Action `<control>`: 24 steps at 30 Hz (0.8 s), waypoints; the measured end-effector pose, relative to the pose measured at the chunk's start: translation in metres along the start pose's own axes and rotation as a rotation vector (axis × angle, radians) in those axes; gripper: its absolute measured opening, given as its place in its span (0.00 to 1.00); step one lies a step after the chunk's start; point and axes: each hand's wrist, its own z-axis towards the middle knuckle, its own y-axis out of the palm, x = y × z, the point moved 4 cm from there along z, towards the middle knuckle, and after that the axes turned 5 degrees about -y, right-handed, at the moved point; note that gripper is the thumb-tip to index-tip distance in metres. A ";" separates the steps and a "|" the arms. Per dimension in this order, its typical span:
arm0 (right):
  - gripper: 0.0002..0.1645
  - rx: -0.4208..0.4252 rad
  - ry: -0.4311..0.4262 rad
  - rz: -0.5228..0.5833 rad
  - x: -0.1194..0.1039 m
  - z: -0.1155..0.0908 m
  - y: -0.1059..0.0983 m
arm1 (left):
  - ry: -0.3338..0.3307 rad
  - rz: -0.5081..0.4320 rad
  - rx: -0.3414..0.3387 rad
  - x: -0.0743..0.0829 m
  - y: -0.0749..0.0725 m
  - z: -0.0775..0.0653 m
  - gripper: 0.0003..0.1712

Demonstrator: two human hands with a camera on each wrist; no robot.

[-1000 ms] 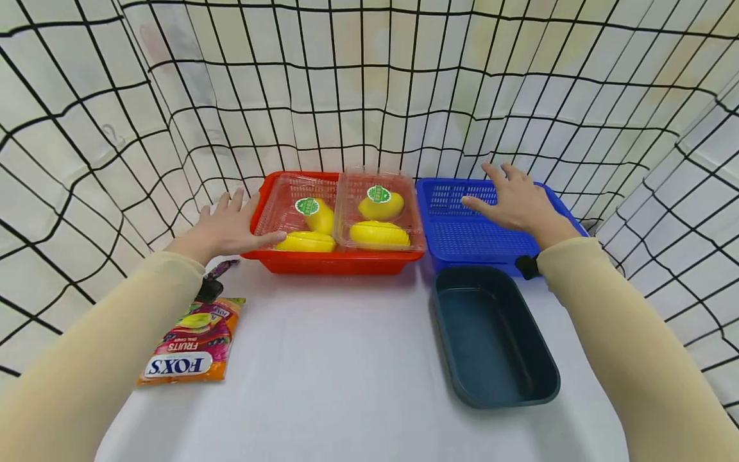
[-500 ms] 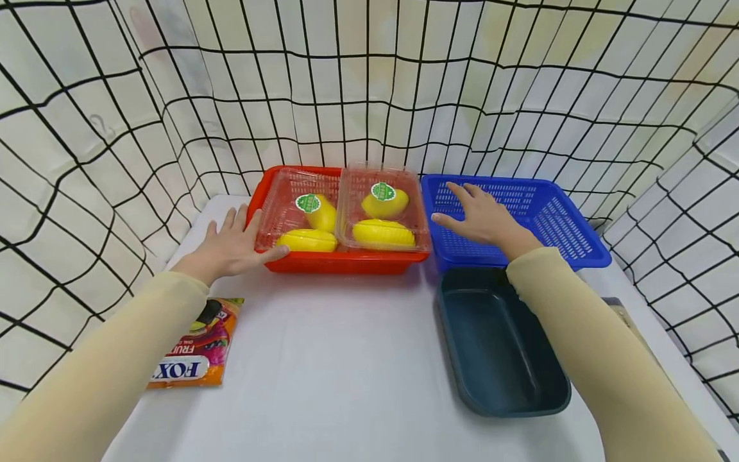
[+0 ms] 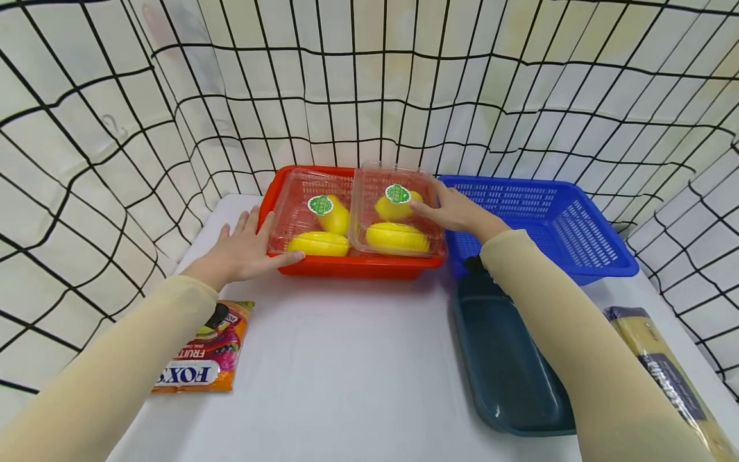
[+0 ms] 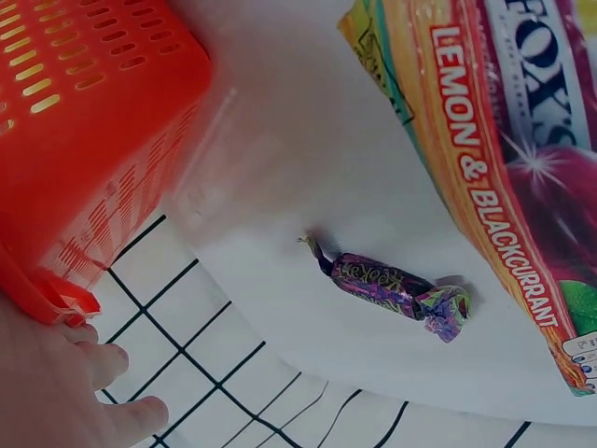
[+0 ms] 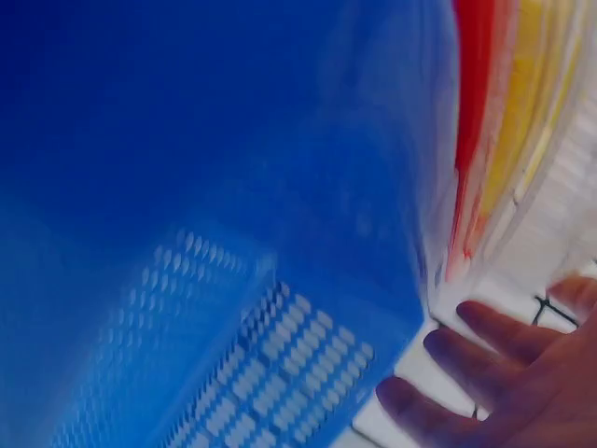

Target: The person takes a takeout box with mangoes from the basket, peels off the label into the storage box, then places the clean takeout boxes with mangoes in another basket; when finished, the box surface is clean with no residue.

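Right hand [image 3: 457,209] now at clear box [image 3: 369,183]

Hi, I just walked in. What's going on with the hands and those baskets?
Someone has two bare hands out over a table, around a red basket holding two clear boxes of what look like yellow fruit. The left hand is spread at the basket's left side. The right hand is at the right-hand box, open rather than clasped. An unused-looking blue basket stands to the right, a dark dish in front of it, and a candy bag lies to the left.
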 end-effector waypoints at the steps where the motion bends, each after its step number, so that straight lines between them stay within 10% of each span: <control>1: 0.58 -0.009 0.003 0.001 -0.001 0.001 0.001 | 0.001 0.001 0.001 0.000 0.000 0.000 0.71; 13: 0.62 0.049 -0.064 0.180 -0.015 0.005 0.006 | 0.003 0.013 0.001 0.000 0.002 0.002 0.71; 24: 0.62 0.153 0.101 0.486 -0.024 0.001 0.002 | 0.003 0.015 -0.002 -0.001 0.002 0.003 0.71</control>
